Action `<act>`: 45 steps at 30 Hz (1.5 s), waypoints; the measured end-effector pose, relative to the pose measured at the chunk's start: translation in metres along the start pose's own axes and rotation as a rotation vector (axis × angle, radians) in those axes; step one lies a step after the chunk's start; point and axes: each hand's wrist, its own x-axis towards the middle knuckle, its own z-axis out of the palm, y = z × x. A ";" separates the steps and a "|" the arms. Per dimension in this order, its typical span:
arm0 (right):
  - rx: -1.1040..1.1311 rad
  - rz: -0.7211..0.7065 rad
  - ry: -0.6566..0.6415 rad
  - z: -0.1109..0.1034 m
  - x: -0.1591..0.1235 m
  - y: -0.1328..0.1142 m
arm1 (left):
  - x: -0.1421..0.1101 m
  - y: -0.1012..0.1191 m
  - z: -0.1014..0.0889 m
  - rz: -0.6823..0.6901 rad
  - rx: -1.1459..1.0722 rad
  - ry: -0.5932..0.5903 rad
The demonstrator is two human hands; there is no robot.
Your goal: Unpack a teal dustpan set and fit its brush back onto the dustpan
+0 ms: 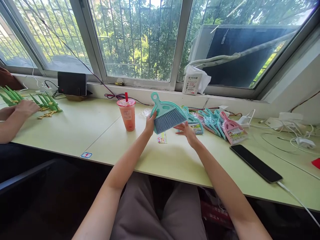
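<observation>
My left hand (150,122) grips the left edge of a small teal hand brush (165,113) with grey bristles, held up above the pale green table (75,130). My right hand (186,130) is beside the bristles on the right, fingers spread and touching their lower corner. A small colourful paper label (162,137) lies on the table just below the brush. Behind my right hand lies a row of several more teal and pink brush-and-dustpan sets (215,123).
A cup of orange drink with a red straw (127,114) stands left of the brush. A black phone (255,163) on a white cable lies at the right, with chargers and cables (287,133) behind. At far left another person's hand (25,107) rests on green plastic pieces (47,101).
</observation>
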 end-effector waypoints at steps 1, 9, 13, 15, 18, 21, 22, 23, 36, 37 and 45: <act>-0.105 -0.034 -0.074 0.005 -0.003 0.002 | 0.003 0.000 -0.002 -0.011 -0.036 0.048; -0.577 -0.338 -0.472 0.044 -0.023 0.013 | 0.022 -0.020 -0.029 -0.109 -0.157 0.169; -0.523 -0.362 -0.393 0.051 -0.027 0.009 | 0.025 -0.030 -0.037 -0.199 -0.049 0.247; -0.496 -0.359 -0.347 0.053 -0.028 0.005 | 0.025 -0.031 -0.038 -0.210 -0.037 0.270; -0.391 -0.313 -0.132 0.051 -0.026 -0.002 | 0.025 -0.028 -0.037 -0.201 -0.054 0.283; -0.176 -0.188 0.255 0.035 -0.014 -0.006 | 0.025 -0.025 -0.035 -0.212 -0.060 0.301; -0.066 -0.143 0.392 0.026 -0.009 -0.008 | 0.025 -0.024 -0.034 -0.219 -0.058 0.298; 0.055 -0.107 0.521 0.016 -0.005 -0.009 | 0.025 -0.024 -0.033 -0.226 -0.057 0.290; -0.407 -0.518 0.609 0.011 -0.017 -0.024 | -0.004 -0.032 -0.001 -0.165 0.009 -0.094; -0.493 -0.514 0.520 0.019 -0.018 -0.020 | -0.007 -0.033 0.002 -0.162 0.010 -0.123; -0.711 -0.528 0.285 0.038 -0.021 -0.005 | -0.019 -0.027 0.011 -0.103 -0.005 -0.210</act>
